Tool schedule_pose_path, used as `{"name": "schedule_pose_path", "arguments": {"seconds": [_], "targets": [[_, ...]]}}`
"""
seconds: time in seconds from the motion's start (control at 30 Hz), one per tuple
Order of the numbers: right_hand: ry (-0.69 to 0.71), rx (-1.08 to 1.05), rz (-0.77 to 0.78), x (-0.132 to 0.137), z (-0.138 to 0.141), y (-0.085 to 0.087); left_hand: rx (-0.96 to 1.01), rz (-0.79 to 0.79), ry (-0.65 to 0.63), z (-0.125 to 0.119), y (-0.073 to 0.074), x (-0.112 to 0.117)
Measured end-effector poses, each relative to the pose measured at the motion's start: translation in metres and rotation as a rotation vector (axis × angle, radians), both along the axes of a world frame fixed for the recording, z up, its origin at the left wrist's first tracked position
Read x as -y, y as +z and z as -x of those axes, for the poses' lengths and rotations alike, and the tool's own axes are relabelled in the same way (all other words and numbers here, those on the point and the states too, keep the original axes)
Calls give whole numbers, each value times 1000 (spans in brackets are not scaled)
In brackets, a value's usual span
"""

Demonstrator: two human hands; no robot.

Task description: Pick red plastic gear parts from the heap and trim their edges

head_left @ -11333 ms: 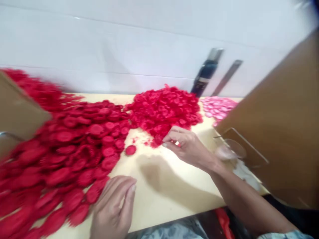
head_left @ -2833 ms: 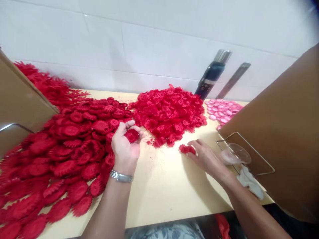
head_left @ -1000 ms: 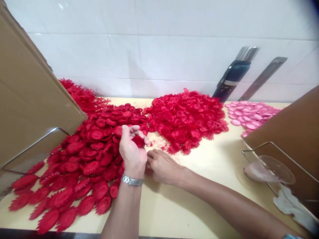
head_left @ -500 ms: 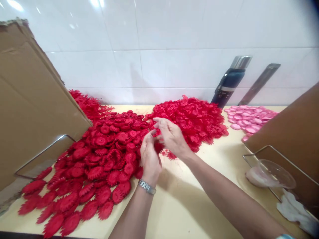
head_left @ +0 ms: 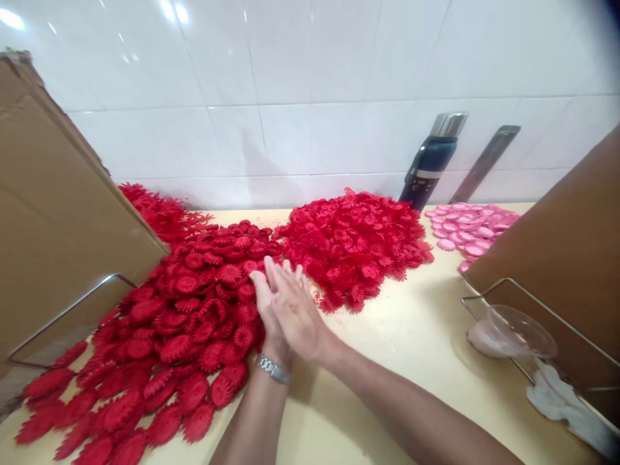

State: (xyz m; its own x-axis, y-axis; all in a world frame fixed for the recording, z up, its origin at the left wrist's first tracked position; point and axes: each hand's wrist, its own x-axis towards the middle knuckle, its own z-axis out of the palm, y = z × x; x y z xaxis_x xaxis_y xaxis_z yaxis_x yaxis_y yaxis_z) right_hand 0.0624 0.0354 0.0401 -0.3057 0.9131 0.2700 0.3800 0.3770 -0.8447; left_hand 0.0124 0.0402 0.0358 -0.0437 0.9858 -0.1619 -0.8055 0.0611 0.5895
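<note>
Both hands are flat, palm to palm, with fingers straight and pointing toward the back edge of the counter (head_left: 411, 349). The right hand (head_left: 298, 313) lies over the left hand (head_left: 260, 294). Only the left's outer edge shows, plus the wrist with the watch (head_left: 274, 370). No curl, no pinch. Can't tell if a piece sits between the palms, since the contact area is fully covered.

Location:
- Hands are mid-counter, at the right margin of the ribbed red discs (head_left: 194, 323), which spread from there to the front-left corner.
- The back of the left hand looks to be touching the nearest discs or just above them.
- The smaller frilled red pieces (head_left: 353, 245) are heaped just beyond the fingertips toward the back edge.
- The pink pieces (head_left: 467, 226) are near the back-right corner, well apart.

My read is that the step in hand is a flat press between the palms. To do it well:
- Hold the palms parallel and load them evenly. The ribs and frills look thin, so any shear would likely fold them.
- Push through the heels of the hands, not the fingertips.
- Lift the left wrist. That forearm crosses the front of the disc spread and could drag discs toward the front edge.
- Press over bare counter rather than over the pile.

The wire frame (head_left: 533, 323), clear cup (head_left: 520, 329) and white cloth (head_left: 562, 407) at the right edge are well clear of the hands, as is the cardboard (head_left: 58, 226) on the left.
</note>
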Motion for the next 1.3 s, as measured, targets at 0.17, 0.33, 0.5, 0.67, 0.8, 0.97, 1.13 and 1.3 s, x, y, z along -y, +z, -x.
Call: {"name": "schedule_pose_path", "arguments": {"seconds": [0.17, 0.33, 0.5, 0.67, 0.8, 0.97, 1.13, 1.3], "targets": [[-189, -73, 76, -27, -7, 0, 59, -174, -80, -14, 3, 6], [-100, -42, -34, -5, -1, -5, 78, -69, -76, -4, -1, 3], [-224, -129, -12, -33, -5, -1, 67, -222, -106, -9, 4, 7], [-74, -90, -39, -3, 0, -4, 23, -99, -62, 2, 4, 2], [-105, -53, -114, 8, 5, -10, 12, -67, -74, 7, 0, 0], [-229, -142, 28, -29, -6, -16, 19, -169, -91, -9, 2, 5], [-87, -149, -48, 9, -6, -22, 22, -32, -92, 3, 1, 0], [-190, -113, -110, -2, -5, -14, 0, -110, -101, -3, -3, 1]]}}
